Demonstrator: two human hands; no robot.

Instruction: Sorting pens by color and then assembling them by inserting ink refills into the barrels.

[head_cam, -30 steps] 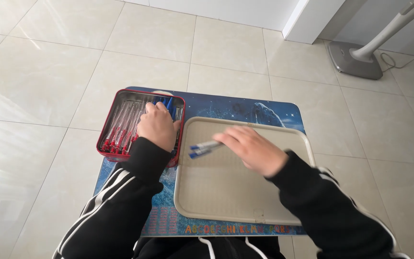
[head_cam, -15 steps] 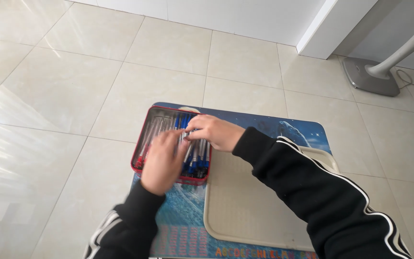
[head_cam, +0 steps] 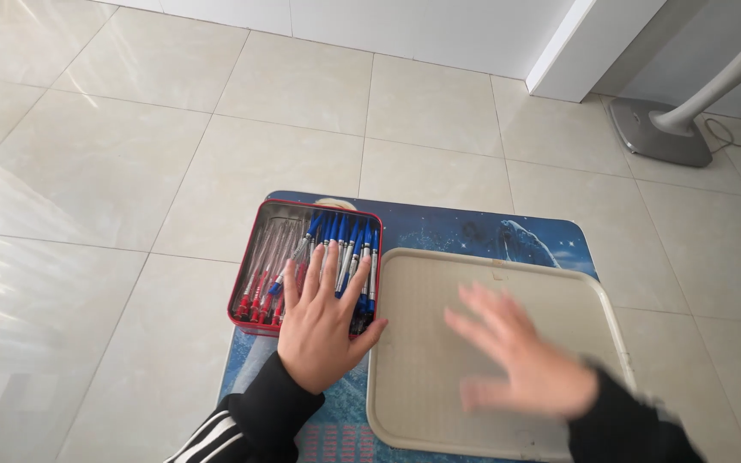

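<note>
Half a second back my right hand (head_cam: 525,360) was reaching into the red tin (head_cam: 255,249) among the pens; now it has swung out over the beige tray (head_cam: 490,283), blurred, fingers spread and holding nothing. Meanwhile my left hand (head_cam: 323,321) has stayed at the tin and lies flat on it, palm down, fingers fanned across the blue-capped pens (head_cam: 345,236); its grip is released, pressing rather than clasping. Red-capped pens (head_cam: 259,287) lie in the left part of the tin, just beside my fingers. This tin sits on the left of a low blue desk (head_cam: 473,227) with a space picture, touching the tray's left edge. Around it is pale tiled floor (head_cam: 87,171), and a grey stand base (head_cam: 658,129) sits well apart at the upper right.
</note>
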